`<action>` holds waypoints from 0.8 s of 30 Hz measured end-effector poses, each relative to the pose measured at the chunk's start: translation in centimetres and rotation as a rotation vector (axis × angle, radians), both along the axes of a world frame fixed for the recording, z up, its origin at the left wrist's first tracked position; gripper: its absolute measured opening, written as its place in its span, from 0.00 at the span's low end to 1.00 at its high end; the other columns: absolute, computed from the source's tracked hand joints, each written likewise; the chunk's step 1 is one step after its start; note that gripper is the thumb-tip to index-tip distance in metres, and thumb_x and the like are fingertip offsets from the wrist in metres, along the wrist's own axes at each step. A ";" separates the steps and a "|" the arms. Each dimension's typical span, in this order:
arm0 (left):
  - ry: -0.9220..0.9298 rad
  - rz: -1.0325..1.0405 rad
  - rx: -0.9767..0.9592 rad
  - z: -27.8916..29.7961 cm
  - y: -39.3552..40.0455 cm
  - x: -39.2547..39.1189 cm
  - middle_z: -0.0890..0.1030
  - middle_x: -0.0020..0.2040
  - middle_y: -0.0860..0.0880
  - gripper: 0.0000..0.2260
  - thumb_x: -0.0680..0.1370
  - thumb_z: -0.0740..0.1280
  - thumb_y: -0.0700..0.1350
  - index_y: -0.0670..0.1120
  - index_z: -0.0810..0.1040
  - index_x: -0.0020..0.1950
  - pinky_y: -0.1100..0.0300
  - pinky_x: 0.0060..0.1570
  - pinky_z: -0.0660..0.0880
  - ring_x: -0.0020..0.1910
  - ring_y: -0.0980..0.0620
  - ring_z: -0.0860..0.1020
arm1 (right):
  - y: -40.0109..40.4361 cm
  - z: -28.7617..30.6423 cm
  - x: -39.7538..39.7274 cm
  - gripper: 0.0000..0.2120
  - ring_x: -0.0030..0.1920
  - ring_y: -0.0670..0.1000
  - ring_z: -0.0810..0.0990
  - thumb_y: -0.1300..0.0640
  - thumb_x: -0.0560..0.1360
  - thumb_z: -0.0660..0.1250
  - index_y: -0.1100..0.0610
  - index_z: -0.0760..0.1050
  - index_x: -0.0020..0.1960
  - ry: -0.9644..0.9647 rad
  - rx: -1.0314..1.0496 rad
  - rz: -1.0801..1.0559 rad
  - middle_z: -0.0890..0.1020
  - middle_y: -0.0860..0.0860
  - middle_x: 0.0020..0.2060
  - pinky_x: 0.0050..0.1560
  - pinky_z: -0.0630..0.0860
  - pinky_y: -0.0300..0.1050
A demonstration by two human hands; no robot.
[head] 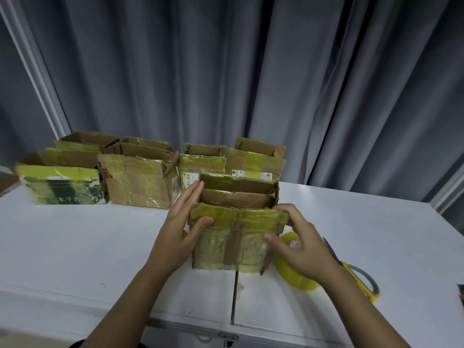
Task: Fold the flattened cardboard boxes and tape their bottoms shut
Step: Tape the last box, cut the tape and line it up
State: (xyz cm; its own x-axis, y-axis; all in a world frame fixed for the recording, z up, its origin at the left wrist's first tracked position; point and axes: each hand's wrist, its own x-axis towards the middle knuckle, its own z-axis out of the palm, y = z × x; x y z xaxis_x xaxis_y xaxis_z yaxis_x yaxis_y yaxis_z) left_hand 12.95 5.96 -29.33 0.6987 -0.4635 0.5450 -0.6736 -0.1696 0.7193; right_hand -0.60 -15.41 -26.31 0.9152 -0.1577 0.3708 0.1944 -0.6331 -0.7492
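1. A small brown cardboard box wrapped in old yellowish tape (231, 237) stands upright near the front middle of the white folding table (75, 247), over the table's centre seam, its top flaps up and open.
2. The left hand (180, 232) grips the box's left edge: the thumb presses on the near flap, the straight fingers lie along the left side wall.
3. The right hand (298, 244) grips the right edge, its fingers curled over the near flap's right corner and its thumb on the front face.
4. A yellow roll of clear packing tape (293, 270) lies just beside the box on the right, partly hidden by the right hand.
5. Yellow-handled scissors (356, 275) lie beyond the roll, nearer the table's right edge.
6. A row of folded, taped cardboard boxes (140, 182) lines the table's back edge, the nearest just behind the held box.
7. Bare tabletop lies open to the left of the left hand and in front of the box.
8. A grey pleated curtain (251, 71) hangs behind the table.
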 end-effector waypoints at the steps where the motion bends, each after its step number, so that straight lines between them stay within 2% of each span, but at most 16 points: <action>1: 0.002 -0.002 -0.004 0.1 0.0 -0.1 0.57 0.73 0.69 0.27 0.74 0.55 0.70 0.70 0.53 0.72 0.65 0.68 0.58 0.73 0.65 0.57 | 0.0 0.4 -0.1 0.16 0.57 0.43 0.79 0.43 0.75 0.66 0.47 0.71 0.59 -0.102 0.097 0.010 0.82 0.40 0.52 0.55 0.74 0.40; 3: 0.006 -0.008 -0.003 0.2 0.0 -0.1 0.57 0.72 0.71 0.26 0.74 0.56 0.69 0.72 0.53 0.71 0.64 0.68 0.59 0.73 0.66 0.57 | -0.3 1.3 0.3 0.12 0.54 0.49 0.81 0.49 0.77 0.62 0.54 0.74 0.57 -0.328 0.256 -0.076 0.84 0.49 0.49 0.56 0.75 0.41; 5: 0.003 -0.008 0.000 0.2 0.2 -0.1 0.57 0.72 0.72 0.25 0.74 0.57 0.67 0.73 0.53 0.70 0.61 0.69 0.60 0.73 0.66 0.57 | -1.2 2.3 1.2 0.06 0.53 0.48 0.82 0.57 0.79 0.63 0.52 0.76 0.55 -0.401 0.309 -0.219 0.84 0.49 0.48 0.54 0.75 0.39; 6: 0.003 -0.013 0.000 0.3 0.2 -0.1 0.58 0.72 0.71 0.25 0.75 0.57 0.66 0.73 0.53 0.70 0.59 0.70 0.60 0.73 0.65 0.57 | -1.5 2.9 1.8 0.08 0.54 0.44 0.81 0.60 0.79 0.64 0.51 0.76 0.56 -0.342 0.307 -0.228 0.83 0.48 0.51 0.54 0.75 0.38; 8: 0.022 -0.038 -0.019 0.5 0.4 0.1 0.59 0.72 0.70 0.25 0.76 0.59 0.63 0.73 0.53 0.71 0.55 0.71 0.62 0.73 0.64 0.58 | -2.6 3.5 3.1 0.14 0.59 0.38 0.77 0.61 0.79 0.63 0.50 0.75 0.63 -0.084 0.303 -0.108 0.79 0.44 0.60 0.57 0.73 0.35; 10: 0.073 -0.043 -0.065 0.6 0.5 0.1 0.60 0.73 0.67 0.26 0.77 0.61 0.58 0.72 0.52 0.71 0.53 0.71 0.63 0.73 0.63 0.59 | -3.3 3.7 3.9 0.16 0.63 0.41 0.75 0.61 0.80 0.61 0.51 0.75 0.66 0.094 0.315 -0.007 0.78 0.45 0.63 0.63 0.73 0.38; 11: 0.074 -0.014 -0.083 0.7 0.5 0.1 0.59 0.74 0.64 0.27 0.78 0.61 0.55 0.71 0.52 0.72 0.53 0.71 0.63 0.73 0.63 0.58 | -3.4 3.6 4.2 0.15 0.63 0.43 0.76 0.62 0.80 0.61 0.51 0.77 0.64 0.100 0.301 0.001 0.79 0.46 0.62 0.63 0.73 0.40; 12: 0.020 0.050 -0.078 0.9 0.5 0.1 0.58 0.75 0.61 0.27 0.79 0.62 0.52 0.68 0.52 0.72 0.53 0.72 0.61 0.74 0.62 0.56 | -3.3 3.5 4.4 0.13 0.61 0.43 0.77 0.62 0.80 0.61 0.51 0.78 0.61 0.060 0.256 -0.017 0.80 0.47 0.59 0.63 0.74 0.41; 14: -0.200 0.206 0.006 1.3 0.3 0.1 0.55 0.77 0.53 0.29 0.79 0.63 0.41 0.62 0.57 0.74 0.51 0.70 0.58 0.75 0.56 0.54 | -2.6 3.2 4.3 0.12 0.55 0.42 0.78 0.62 0.79 0.63 0.48 0.80 0.54 -0.034 0.136 -0.067 0.81 0.47 0.54 0.57 0.75 0.39; 16: -0.422 0.262 0.122 1.4 -0.1 -0.1 0.57 0.75 0.45 0.33 0.73 0.62 0.29 0.56 0.63 0.73 0.40 0.70 0.58 0.74 0.46 0.55 | -1.7 2.9 4.1 0.12 0.53 0.41 0.76 0.61 0.79 0.63 0.45 0.80 0.51 -0.058 0.060 -0.047 0.79 0.47 0.52 0.52 0.72 0.33; 17: -0.492 0.235 0.182 1.5 -0.3 -0.4 0.58 0.75 0.44 0.34 0.70 0.61 0.29 0.55 0.65 0.72 0.35 0.69 0.55 0.75 0.45 0.55 | -1.4 2.7 4.0 0.11 0.53 0.41 0.75 0.58 0.79 0.63 0.44 0.80 0.52 -0.048 0.007 -0.033 0.77 0.47 0.51 0.51 0.71 0.31; 19: -0.456 0.093 0.252 1.8 -0.7 -1.6 0.63 0.74 0.48 0.30 0.70 0.59 0.35 0.55 0.67 0.70 0.35 0.71 0.47 0.76 0.50 0.54 | -0.9 2.7 3.7 0.12 0.53 0.42 0.73 0.50 0.78 0.60 0.46 0.80 0.56 -0.010 -0.152 -0.028 0.74 0.46 0.50 0.51 0.69 0.30; 21: -0.307 -0.061 0.212 2.3 -0.8 -3.0 0.68 0.69 0.54 0.20 0.73 0.56 0.43 0.53 0.70 0.64 0.42 0.73 0.41 0.75 0.55 0.56 | -0.9 3.2 3.4 0.19 0.51 0.40 0.71 0.44 0.76 0.56 0.48 0.77 0.62 0.016 -0.307 -0.037 0.72 0.44 0.49 0.51 0.67 0.29; 22: -0.268 -0.061 0.188 2.6 -0.7 -3.3 0.71 0.65 0.56 0.14 0.76 0.55 0.48 0.52 0.73 0.59 0.45 0.74 0.42 0.73 0.57 0.58 | -1.0 3.5 3.2 0.22 0.51 0.39 0.71 0.42 0.76 0.54 0.48 0.76 0.63 0.034 -0.342 -0.040 0.71 0.43 0.49 0.51 0.67 0.28; 23: -0.255 -0.011 0.181 2.7 -0.5 -3.3 0.74 0.59 0.56 0.12 0.79 0.53 0.54 0.52 0.74 0.53 0.45 0.73 0.48 0.69 0.59 0.63 | -1.3 3.7 3.0 0.24 0.50 0.38 0.71 0.40 0.75 0.53 0.48 0.75 0.64 0.053 -0.343 -0.044 0.70 0.42 0.48 0.51 0.68 0.29; 24: -0.255 0.071 0.172 2.9 -0.2 -3.1 0.76 0.52 0.55 0.18 0.79 0.51 0.61 0.51 0.73 0.46 0.46 0.69 0.57 0.62 0.60 0.68 | -1.7 3.9 2.8 0.25 0.50 0.38 0.72 0.38 0.75 0.51 0.47 0.75 0.64 0.071 -0.317 -0.044 0.70 0.42 0.48 0.52 0.69 0.31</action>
